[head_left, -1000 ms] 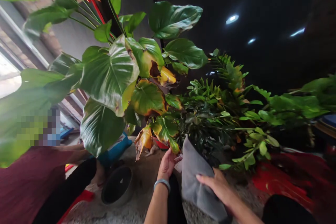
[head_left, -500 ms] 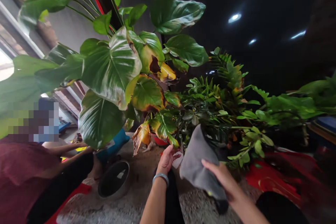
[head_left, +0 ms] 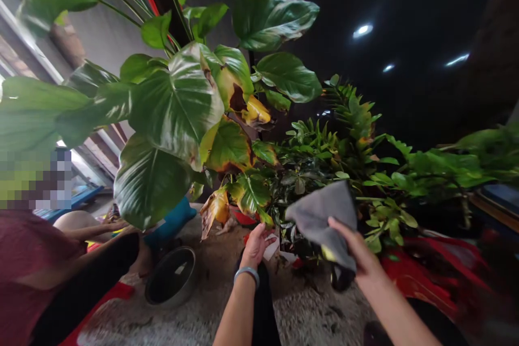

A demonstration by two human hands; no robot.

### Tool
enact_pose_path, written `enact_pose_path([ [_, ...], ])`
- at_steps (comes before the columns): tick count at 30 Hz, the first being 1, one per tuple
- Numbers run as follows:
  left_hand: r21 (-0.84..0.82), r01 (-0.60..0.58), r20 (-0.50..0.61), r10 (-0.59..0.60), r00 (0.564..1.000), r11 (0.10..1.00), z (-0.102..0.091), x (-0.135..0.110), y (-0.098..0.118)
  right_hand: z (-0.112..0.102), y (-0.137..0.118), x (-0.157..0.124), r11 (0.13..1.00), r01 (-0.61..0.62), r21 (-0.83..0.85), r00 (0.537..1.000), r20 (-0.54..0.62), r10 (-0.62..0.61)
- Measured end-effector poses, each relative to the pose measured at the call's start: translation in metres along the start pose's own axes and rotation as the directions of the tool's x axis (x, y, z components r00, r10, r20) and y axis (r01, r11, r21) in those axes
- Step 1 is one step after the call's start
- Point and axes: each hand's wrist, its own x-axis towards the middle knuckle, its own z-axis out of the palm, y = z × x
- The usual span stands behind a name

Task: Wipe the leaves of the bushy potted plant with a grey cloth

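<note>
Maroon fabric [head_left: 36, 265] clothes a co-worker seated at the far left, in front of pale slanted bars and a strip of brick wall [head_left: 68, 40]. Red plastic [head_left: 97, 313] shows below that person, and a blue bundle [head_left: 174, 221] lies on the floor behind a dark round basin [head_left: 170, 277]. The rough grey concrete floor [head_left: 121, 321] is browner and dirtier toward the plants. Above it spreads a broad-leaved plant [head_left: 176, 100], glossy green, several lower leaves yellowed and brown-edged. The left hand [head_left: 254, 247], with a pale bracelet [head_left: 246, 275] at its wrist, is raised near the middle, fingertips at the tip of a low green leaf [head_left: 253, 189]; I cannot tell whether its grip is closed on it. White scraps [head_left: 271, 248] lie just beside. Right of these, the right hand [head_left: 360, 251] has its grip firmly around a grey cloth [head_left: 324, 213], which is folded upward before smaller potted greenery [head_left: 320, 151]. A black wall [head_left: 413, 16] behind gleams with bright spots, and crumpled red material [head_left: 425, 275] lies at the right.
</note>
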Motion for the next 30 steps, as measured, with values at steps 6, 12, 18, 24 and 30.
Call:
enact_pose_path([
  [6,0.05,0.005,0.062,-0.008,0.998,0.999,0.001,-0.005,0.005,-0.03,0.015,-0.045,0.979,-0.181,-0.096,0.982,-0.065,0.175],
  [12,0.037,0.022,0.04,-0.023,0.999,0.999,0.01,-0.008,0.007,-0.008,-0.062,0.009,0.984,0.121,0.133,0.971,-0.221,-0.089],
  [18,0.032,0.027,0.025,-0.028,0.999,0.999,0.01,-0.008,0.006,-0.034,0.021,-0.014,0.941,-0.264,0.21,0.942,-0.154,0.298],
  [24,0.034,0.024,0.028,-0.025,0.999,0.999,0.005,-0.005,0.005,-0.044,-0.008,-0.026,0.99,-0.045,0.133,0.983,-0.171,0.068],
  [30,0.029,0.01,0.015,-0.011,1.0,1.0,0.006,-0.001,-0.001,-0.004,-0.059,0.014,0.967,-0.038,0.254,0.969,-0.228,0.098],
])
